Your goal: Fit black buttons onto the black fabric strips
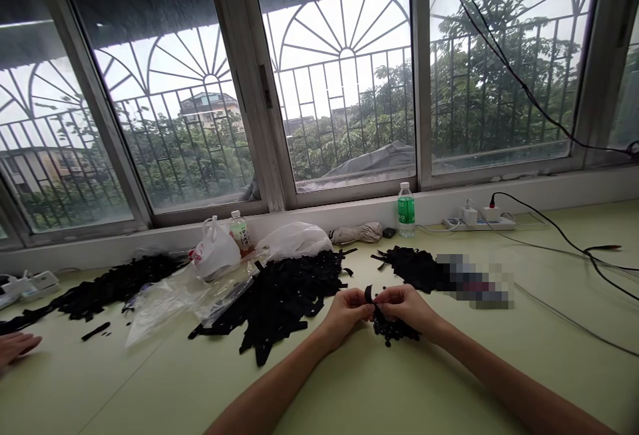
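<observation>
Between my two hands is a short black fabric strip (pixel 369 294), its upper end sticking up. My left hand (pixel 348 315) pinches it from the left, fingers closed. From the right, my right hand (pixel 405 307) pinches the same strip with thumb and fingertips. Under and just in front of my right hand lies a small pile of round black pieces (pixel 392 334) that look like buttons or snaps. A large heap of black fabric strips (pixel 289 289) spreads left of my hands, some with small shiny dots. Beyond my right hand is a smaller black strip pile (pixel 412 267).
Another person's hand (pixel 17 347) rests at the left edge, near a further black heap (pixel 120 282). Clear plastic bags (pixel 164 302), a white bag (pixel 217 249), a green-labelled bottle (pixel 406 210) and a power strip (pixel 479 223) line the window side. Cables cross the table's right.
</observation>
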`<act>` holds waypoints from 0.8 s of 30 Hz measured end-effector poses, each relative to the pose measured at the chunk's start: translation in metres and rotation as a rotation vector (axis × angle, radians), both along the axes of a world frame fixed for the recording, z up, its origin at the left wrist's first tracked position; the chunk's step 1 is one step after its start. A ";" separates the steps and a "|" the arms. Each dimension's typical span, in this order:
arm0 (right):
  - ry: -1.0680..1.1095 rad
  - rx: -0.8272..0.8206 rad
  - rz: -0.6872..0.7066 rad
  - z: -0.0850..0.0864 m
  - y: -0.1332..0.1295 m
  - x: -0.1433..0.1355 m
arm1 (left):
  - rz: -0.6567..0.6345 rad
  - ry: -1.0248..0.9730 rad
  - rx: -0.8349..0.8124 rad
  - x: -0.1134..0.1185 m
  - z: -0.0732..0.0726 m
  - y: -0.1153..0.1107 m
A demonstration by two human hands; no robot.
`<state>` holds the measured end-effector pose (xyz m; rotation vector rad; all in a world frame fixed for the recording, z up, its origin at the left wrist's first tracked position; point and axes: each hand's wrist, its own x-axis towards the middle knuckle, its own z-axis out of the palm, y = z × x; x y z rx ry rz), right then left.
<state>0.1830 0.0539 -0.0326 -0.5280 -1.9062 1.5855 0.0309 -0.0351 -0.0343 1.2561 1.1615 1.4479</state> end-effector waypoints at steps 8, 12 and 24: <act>-0.003 -0.040 0.037 0.003 -0.001 0.003 | 0.041 0.006 -0.021 0.000 -0.001 0.001; -0.013 -0.055 0.042 0.001 0.000 0.004 | 0.060 0.018 -0.032 0.001 -0.002 0.002; -0.018 -0.083 0.062 0.005 -0.003 0.005 | 0.034 0.044 -0.069 0.000 -0.001 0.001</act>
